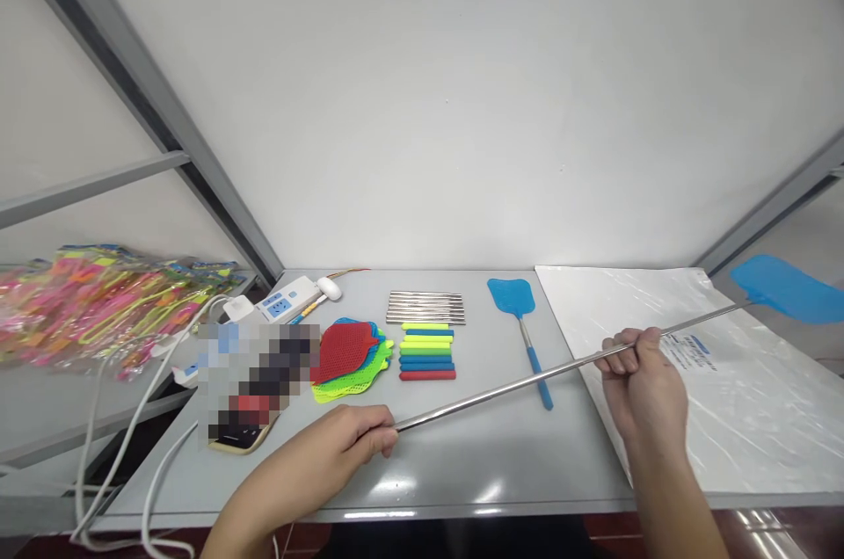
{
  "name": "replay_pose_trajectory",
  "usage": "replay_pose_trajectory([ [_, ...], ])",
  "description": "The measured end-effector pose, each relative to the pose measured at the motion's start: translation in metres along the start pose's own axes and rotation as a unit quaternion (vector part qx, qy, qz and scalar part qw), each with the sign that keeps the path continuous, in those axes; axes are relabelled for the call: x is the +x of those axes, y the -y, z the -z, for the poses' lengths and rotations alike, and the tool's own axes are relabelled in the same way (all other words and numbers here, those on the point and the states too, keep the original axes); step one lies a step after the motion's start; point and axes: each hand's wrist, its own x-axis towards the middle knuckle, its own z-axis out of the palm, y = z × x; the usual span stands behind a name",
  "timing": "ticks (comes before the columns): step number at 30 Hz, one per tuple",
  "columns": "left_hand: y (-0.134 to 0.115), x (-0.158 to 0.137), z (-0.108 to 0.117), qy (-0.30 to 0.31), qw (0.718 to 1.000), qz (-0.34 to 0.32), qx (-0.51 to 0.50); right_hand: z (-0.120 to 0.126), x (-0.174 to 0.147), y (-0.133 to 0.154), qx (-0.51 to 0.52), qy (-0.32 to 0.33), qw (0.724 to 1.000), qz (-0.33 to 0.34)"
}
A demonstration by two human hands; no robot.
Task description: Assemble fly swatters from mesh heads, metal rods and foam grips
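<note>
While the left hand point(362, 438) grips the visible left end of the metal rod point(488, 394) with closed fingers, the fingers of the right hand point(644, 388) wrap the same rod nearer the blue swatter head point(788, 288). The head lies beyond the right hand, to its right; the rod's long axis slants across the desk point(462, 475). The rod is slender, straight and shiny; the head, flat and broad.

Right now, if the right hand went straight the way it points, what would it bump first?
Probably the white wall, if the right hand clears the white plastic below; its height above that is unclear.
</note>
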Motion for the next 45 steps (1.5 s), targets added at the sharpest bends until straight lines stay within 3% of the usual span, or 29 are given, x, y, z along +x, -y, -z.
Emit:
replay_pose_trajectory([
  [1,-0.001,0.003,-0.002,-0.004,1.000,-0.004,-0.006,-0.007,-0.009,-0.009,-0.006,-0.002,1.000,0.001],
  [4,-0.004,0.010,-0.010,-0.017,1.000,-0.016,-0.016,-0.027,-0.039,-0.034,-0.048,0.073,0.990,-0.111],
  [5,-0.004,0.010,-0.011,-0.018,1.000,-0.015,-0.017,-0.030,-0.047,-0.039,-0.043,0.072,0.990,-0.114],
  [10,-0.003,0.003,-0.009,0.005,1.000,-0.012,-0.026,-0.032,-0.055,-0.034,-0.085,0.079,0.988,-0.098],
  [16,-0.006,-0.007,-0.005,0.009,1.000,-0.013,-0.001,-0.028,-0.042,-0.022,-0.043,0.056,0.993,-0.090],
  [20,0.003,-0.022,0.002,-0.043,0.999,0.009,-0.011,-0.027,-0.039,-0.017,-0.021,0.048,0.997,-0.057],
  [24,0.022,-0.031,0.002,-0.116,0.991,0.021,-0.065,-0.030,-0.036,-0.016,-0.010,0.062,0.995,-0.073],
  [28,0.036,-0.022,-0.013,-0.227,0.951,0.041,-0.206,-0.037,-0.038,-0.021,0.008,0.076,0.994,-0.077],
  [32,0.024,-0.008,-0.033,-0.318,0.883,0.016,-0.345,-0.053,-0.046,-0.027,0.017,0.074,0.996,-0.043],
  [38,-0.011,0.013,-0.065,-0.263,0.869,-0.039,-0.418,-0.089,-0.084,-0.045,-0.001,0.183,0.981,-0.060],
  [42,0.001,0.012,-0.077,-0.167,0.899,-0.026,-0.403,-0.094,-0.092,-0.047,-0.044,0.249,0.965,-0.066],
  [45,0.018,0.000,-0.074,-0.150,0.919,-0.010,-0.364,-0.092,-0.075,-0.035,-0.065,0.278,0.953,-0.103],
])
